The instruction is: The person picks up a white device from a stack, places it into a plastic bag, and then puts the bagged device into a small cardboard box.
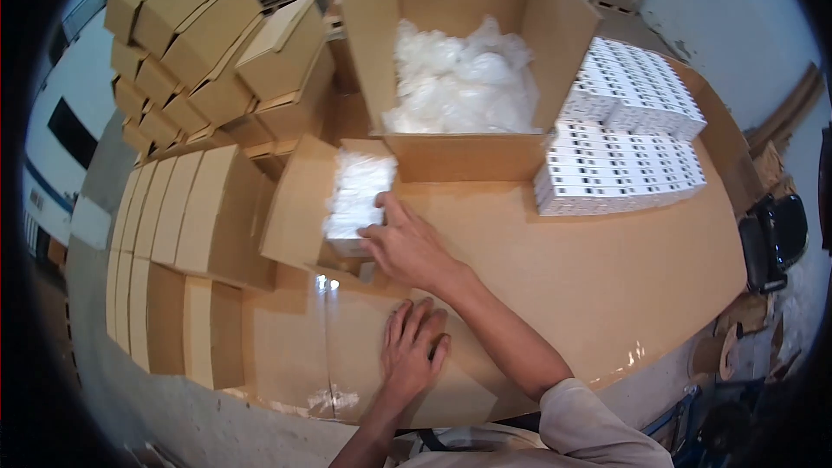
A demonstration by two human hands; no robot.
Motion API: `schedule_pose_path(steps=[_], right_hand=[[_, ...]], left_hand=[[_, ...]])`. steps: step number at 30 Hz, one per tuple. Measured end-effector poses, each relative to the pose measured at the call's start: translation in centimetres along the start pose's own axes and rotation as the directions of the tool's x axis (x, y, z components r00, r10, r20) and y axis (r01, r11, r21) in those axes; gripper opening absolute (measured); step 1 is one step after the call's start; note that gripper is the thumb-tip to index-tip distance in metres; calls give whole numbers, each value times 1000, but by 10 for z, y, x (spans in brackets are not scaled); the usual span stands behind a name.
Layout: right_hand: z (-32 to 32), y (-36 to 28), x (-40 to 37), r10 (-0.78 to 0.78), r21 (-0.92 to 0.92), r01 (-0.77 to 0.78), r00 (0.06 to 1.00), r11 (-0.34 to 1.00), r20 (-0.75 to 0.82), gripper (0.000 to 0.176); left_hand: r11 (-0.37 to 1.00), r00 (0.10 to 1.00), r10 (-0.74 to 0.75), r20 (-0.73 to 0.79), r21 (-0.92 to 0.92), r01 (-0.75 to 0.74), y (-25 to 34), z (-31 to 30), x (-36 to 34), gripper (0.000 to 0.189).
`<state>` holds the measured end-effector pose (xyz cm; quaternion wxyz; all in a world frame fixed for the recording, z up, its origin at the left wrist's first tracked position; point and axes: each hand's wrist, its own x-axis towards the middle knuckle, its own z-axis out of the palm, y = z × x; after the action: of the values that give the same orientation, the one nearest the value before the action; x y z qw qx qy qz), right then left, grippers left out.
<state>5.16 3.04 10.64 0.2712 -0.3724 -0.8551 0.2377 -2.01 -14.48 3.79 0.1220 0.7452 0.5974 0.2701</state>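
A small open cardboard box (299,199) stands on the table with its flap folded out to the left. In it sits a white pack wrapped in clear plastic (360,195). My right hand (407,247) reaches to the box's right side, its bent fingers and thumb on the wrapped pack's near right edge; the fingertips are partly hidden. Closer to me, my left hand (414,347) lies on the brown tabletop with fingers spread, holding nothing.
A large carton (472,159) of crumpled clear plastic bags stands behind the small box. Stacked small white boxes (624,165) sit at the right. Closed cardboard boxes (208,217) line the table's left edge, with a taller pile of boxes (186,26) behind.
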Motion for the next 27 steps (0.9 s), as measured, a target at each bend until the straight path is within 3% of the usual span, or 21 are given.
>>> schedule_pose_path(steps=[3, 6, 9, 12, 15, 18, 24, 27], right_hand=[[-16, 17, -19, -56, 46, 57, 998, 997, -17, 46], [-58, 43, -45, 2, 223, 12, 998, 975, -59, 43], [-115, 93, -75, -91, 64, 103, 983, 993, -159, 40], [-187, 121, -102, 155, 43, -150, 917, 988, -368, 41], [-232, 171, -121, 193, -166, -357, 777, 919, -599, 44], [-262, 218, -128, 256, -319, -565, 713, 761, -652, 63], [-296, 262, -109, 348, -335, -669, 672, 663, -654, 76], [-298, 271, -108, 331, -312, -653, 668, 690, -666, 67]], left_hand=[[999, 1000, 12, 27, 30, -12, -1, 17, 27, 47], [998, 997, 61, -39, 37, -59, 0, 34, 65, 46], [995, 995, 97, -39, 44, -95, -6, 50, 104, 53], [993, 987, 122, -104, 13, -121, -11, 61, 140, 49], [997, 989, 81, -121, -2, -82, -11, 68, 168, 44], [997, 995, 70, -73, -25, -72, -11, 67, 180, 46], [996, 997, 76, -15, -40, -76, -8, 59, 182, 49], [997, 998, 68, 1, -36, -68, -9, 60, 182, 48]])
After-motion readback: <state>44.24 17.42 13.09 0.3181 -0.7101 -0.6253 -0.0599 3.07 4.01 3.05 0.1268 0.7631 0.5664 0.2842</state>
